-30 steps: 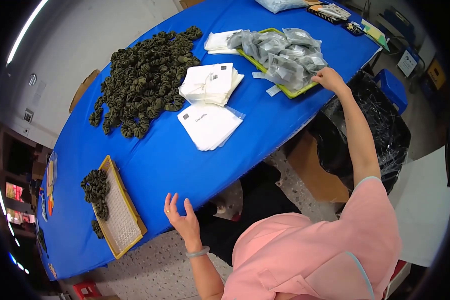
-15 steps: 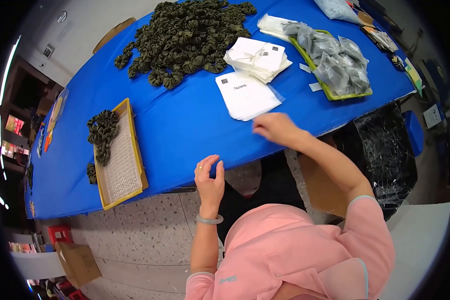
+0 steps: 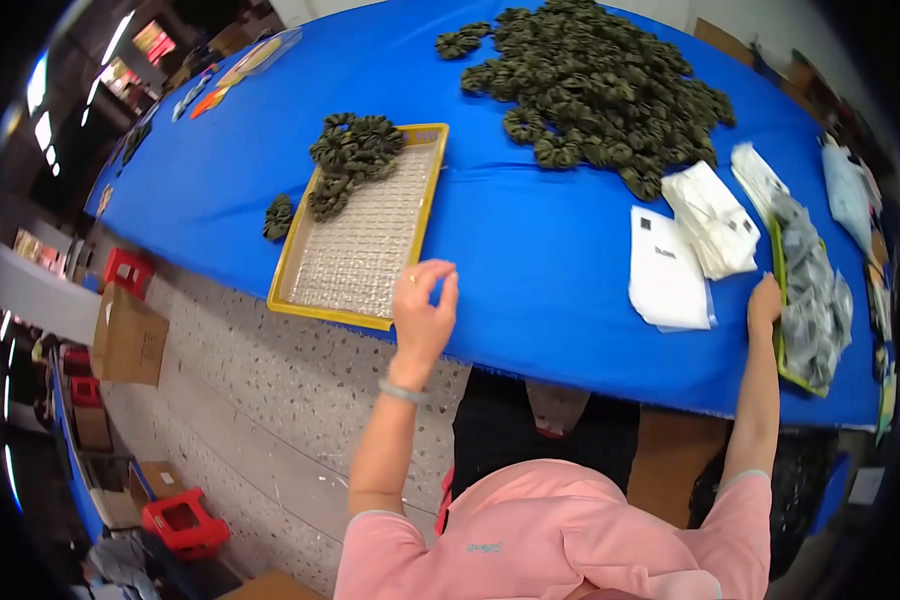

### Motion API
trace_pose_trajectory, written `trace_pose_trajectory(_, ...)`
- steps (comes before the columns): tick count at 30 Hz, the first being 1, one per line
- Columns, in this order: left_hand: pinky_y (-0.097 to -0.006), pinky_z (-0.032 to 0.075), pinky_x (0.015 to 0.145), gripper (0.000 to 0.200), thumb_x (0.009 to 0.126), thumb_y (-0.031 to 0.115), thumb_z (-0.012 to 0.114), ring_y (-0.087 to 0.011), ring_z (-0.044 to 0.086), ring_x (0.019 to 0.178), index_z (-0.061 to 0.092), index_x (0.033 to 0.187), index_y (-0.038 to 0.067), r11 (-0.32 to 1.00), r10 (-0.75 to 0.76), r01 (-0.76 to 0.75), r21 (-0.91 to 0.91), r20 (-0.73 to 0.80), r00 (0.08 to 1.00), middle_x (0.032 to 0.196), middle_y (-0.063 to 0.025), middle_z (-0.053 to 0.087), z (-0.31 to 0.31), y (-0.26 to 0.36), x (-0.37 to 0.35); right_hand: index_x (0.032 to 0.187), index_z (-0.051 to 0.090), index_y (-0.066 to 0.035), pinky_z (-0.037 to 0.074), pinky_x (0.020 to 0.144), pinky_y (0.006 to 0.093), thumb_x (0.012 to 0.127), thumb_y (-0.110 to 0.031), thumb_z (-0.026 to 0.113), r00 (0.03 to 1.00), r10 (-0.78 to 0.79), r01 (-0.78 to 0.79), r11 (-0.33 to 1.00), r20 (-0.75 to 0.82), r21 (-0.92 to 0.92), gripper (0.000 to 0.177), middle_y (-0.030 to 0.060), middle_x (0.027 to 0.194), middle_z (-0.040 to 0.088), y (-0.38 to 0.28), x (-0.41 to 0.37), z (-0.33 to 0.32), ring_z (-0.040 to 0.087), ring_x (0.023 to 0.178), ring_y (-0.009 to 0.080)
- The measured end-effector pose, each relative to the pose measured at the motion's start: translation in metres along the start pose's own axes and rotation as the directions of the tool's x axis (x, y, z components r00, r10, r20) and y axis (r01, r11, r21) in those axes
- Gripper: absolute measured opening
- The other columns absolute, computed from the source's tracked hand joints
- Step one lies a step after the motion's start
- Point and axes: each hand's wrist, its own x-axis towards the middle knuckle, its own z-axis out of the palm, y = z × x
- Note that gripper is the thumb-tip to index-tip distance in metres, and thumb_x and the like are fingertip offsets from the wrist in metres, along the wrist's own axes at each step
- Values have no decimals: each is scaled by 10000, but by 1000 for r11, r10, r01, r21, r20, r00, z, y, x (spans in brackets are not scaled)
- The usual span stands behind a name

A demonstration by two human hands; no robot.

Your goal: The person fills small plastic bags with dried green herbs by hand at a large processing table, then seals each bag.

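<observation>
My left hand (image 3: 423,318) is raised by the front right corner of a yellow-rimmed tray (image 3: 433,200), thumb and fingers loosely curved with a gap between them and nothing visible in them. Several dark green scrunchies (image 3: 355,150) lie at the tray's back left, and one scrunchie (image 3: 278,216) sits outside on the blue cloth. Farther right, my right hand (image 3: 765,303) reaches to the left rim of a green basket (image 3: 780,340) filled with grey plastic packets (image 3: 815,295); its fingertips are hard to see. Left of that hand are flat white printed bags (image 3: 665,275) and a tied bundle of white bags (image 3: 712,220).
A large heap of dark green scrunchies (image 3: 600,85) covers the back of the blue-covered table (image 3: 530,290). More white bags (image 3: 758,178) lie behind the basket. On the floor to the left are a cardboard box (image 3: 130,335) and a red stool (image 3: 185,523).
The view has swung left, so the tray now appears nearer the middle. My right hand has moved from beside the white bags to the green basket. My left hand is now closer to the tray.
</observation>
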Motion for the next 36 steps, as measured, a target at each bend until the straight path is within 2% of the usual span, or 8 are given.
trace_pose_trajectory(5,-296,506,739,123,874,78,671,-179,624,789,707,982,30,883,-192,292,-367,285,939,911,-54,701,14,42,21,1136,613,-2,535,755,333,967,-166,507,989,98,-58,945,-109,322,259,177,1108,671,-2,15,-20,669,923,287)
trace_pose_trajectory(11,-539,311,1086,769,907,535,634,-287,385,1345,364,1469,85,-487,221,845,222,967,-127,1469,-128,428,148,174,-132,1286,542,9,529,808,260,1000,-220,544,972,195,-42,692,-130,721,366,156,1229,635,-36,32,-22,655,1045,214)
trace_pose_trajectory(14,-434,337,1101,792,857,463,718,-254,413,1319,358,1472,117,-568,644,781,259,731,225,1478,-102,419,151,216,-149,1371,475,22,520,881,233,995,-192,570,999,46,1,508,-28,861,444,163,1325,579,-109,68,34,628,1123,193)
trace_pose_trajectory(18,-371,526,813,450,822,239,708,-273,636,981,624,1231,74,397,702,893,-212,697,-146,1134,-114,665,115,147,-136,1330,507,16,536,908,265,977,-224,590,992,10,100,512,-122,853,435,171,1322,584,-116,109,22,643,1114,226)
trace_pose_trajectory(20,-341,497,680,209,765,110,667,-242,625,726,725,948,28,945,264,173,-277,960,95,874,-83,705,39,114,-100,1294,565,-41,519,942,278,981,-266,578,996,-92,63,655,-4,753,386,168,1291,610,-99,102,5,649,1105,230)
trace_pose_trajectory(24,-265,450,636,57,853,37,667,-174,572,677,700,872,-6,783,-25,509,-358,799,600,857,-51,699,-31,75,-50,1101,652,-72,564,767,275,935,-157,592,952,-146,-20,848,269,530,196,117,1001,724,-82,20,28,696,801,171)
trace_pose_trajectory(29,-211,423,551,33,860,2,681,-94,511,579,690,829,-8,576,-379,770,-275,744,550,711,-39,646,-21,68,-62,972,652,-32,508,676,242,900,-68,588,834,179,-387,864,523,321,102,81,827,694,-70,-104,66,628,689,130)
trace_pose_trajectory(36,-307,490,755,113,822,52,697,-216,601,806,696,933,29,945,-12,224,-238,660,751,880,-64,685,28,92,-40,928,691,-20,460,566,249,863,-75,654,946,204,-230,970,253,77,93,63,794,694,-49,-166,57,568,592,147)
